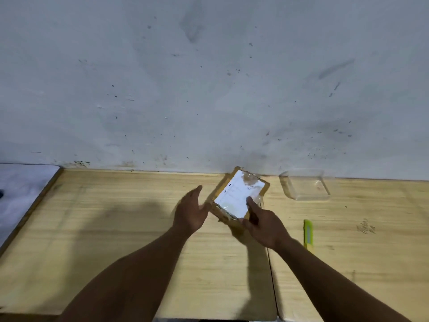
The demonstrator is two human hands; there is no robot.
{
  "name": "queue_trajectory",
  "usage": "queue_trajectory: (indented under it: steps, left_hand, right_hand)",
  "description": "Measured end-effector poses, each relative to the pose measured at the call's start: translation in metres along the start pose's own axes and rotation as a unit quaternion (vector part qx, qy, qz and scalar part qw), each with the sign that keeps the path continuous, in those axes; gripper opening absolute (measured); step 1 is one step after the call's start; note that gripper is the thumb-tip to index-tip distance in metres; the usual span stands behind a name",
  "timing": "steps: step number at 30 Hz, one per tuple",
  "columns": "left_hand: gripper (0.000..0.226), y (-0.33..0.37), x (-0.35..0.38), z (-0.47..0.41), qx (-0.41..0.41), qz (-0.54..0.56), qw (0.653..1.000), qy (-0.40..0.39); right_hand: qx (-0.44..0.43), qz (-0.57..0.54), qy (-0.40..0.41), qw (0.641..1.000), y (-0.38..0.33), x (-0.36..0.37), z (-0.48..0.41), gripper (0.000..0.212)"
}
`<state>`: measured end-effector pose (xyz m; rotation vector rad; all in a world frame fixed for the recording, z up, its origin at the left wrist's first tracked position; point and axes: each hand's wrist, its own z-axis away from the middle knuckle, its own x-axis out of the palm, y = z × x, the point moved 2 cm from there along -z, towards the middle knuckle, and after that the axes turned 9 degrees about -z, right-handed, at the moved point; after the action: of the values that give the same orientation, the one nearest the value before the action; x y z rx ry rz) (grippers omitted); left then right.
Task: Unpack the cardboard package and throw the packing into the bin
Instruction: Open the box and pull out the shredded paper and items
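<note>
**Cardboard package held over wooden table, head view**

Item 1. Two bare forearms entered from the near edge of the frame and reached forward over the wooden table (116,228).

Item 2. Right hand (264,226): grasping the cardboard package (240,195) at its near right corner, thumb laid on the white label, fingers under the near edge.

Item 3. Left hand (190,212): unclenched, fingers spread, palm turned toward the package's left side. Fingertips lay at or just beside the near left edge; motion blur left it unclear whether they touched.

Item 4. Cardboard package: flat, brown, wrapped in glossy clear tape, a white printed label covering most of its upper face. It was tilted, near end raised in the right hand, far corner close to the wall; whether that corner rested on the table could not be told.

Item 5. Yellow-green utility knife (308,234): lay flat on the table, just right of the right wrist, apart from the package.

Item 6. Clear plastic container (305,185): stood on the table to the right of the package, against the wall.

Item 7. Wall (209,77): pale, scuffed, dotted with dark marks, behind the table's far edge.
</note>
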<state>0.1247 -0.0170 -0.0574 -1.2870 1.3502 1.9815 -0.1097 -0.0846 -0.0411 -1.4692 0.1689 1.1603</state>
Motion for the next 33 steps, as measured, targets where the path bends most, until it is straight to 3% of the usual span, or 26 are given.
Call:
queue_trajectory:
  steps: [3,5,7,8,10,12,14,16,18,23,31,33]
  left_hand:
    - [0.022,0.018,-0.007,0.003,-0.049,0.131,0.99,-0.015]
    - [0.023,0.029,-0.01,0.004,-0.079,0.189,0.979,-0.009]
    - [0.016,0.033,-0.008,0.003,-0.106,0.213,0.971,-0.012]
    - [0.017,0.032,-0.006,0.001,-0.112,0.214,0.97,-0.01]
    - [0.024,0.031,-0.005,-0.001,-0.115,0.215,0.97,-0.009]
    - [0.029,0.03,-0.003,-0.003,-0.122,0.227,0.966,-0.012]
    - [0.038,0.03,0.0,-0.003,-0.137,0.254,0.957,-0.027]
    - [0.043,0.031,0.004,-0.001,-0.139,0.287,0.947,-0.035]
    - [0.042,0.033,0.004,0.001,-0.145,0.323,0.935,-0.028]
    - [0.039,0.027,0.008,0.001,-0.123,0.369,0.921,-0.017]
    - [0.06,0.02,0.015,-0.007,-0.13,0.4,0.906,-0.041]
    - [0.045,0.019,0.016,-0.009,-0.122,0.383,0.915,-0.037]
  right_hand:
    - [-0.011,-0.014,-0.031,0.999,-0.027,0.035,0.01,0.084]
    - [-0.028,-0.122,-0.103,0.987,-0.05,0.052,0.014,0.09]
    - [-0.034,-0.25,-0.141,0.957,-0.065,0.056,0.015,0.078]
    - [-0.043,-0.269,-0.118,0.955,-0.068,0.052,0.014,0.066]
    - [-0.098,-0.19,0.02,0.977,-0.063,0.035,0.007,0.045]
    - [-0.127,-0.118,0.152,0.973,-0.047,0.011,0.005,0.037]
    - [-0.118,-0.04,0.177,0.976,-0.03,-0.009,0.002,0.066]
    - [-0.045,0.02,0.082,0.995,-0.01,-0.017,-0.005,0.11]
    - [-0.021,-0.019,0.004,1.0,0.003,-0.019,-0.013,0.121]
    - [-0.072,-0.095,0.036,0.992,0.02,-0.017,-0.026,0.073]
    - [-0.07,-0.178,0.052,0.98,0.017,-0.027,-0.027,0.049]
    - [-0.065,-0.207,0.047,0.975,0.013,-0.034,-0.032,0.042]
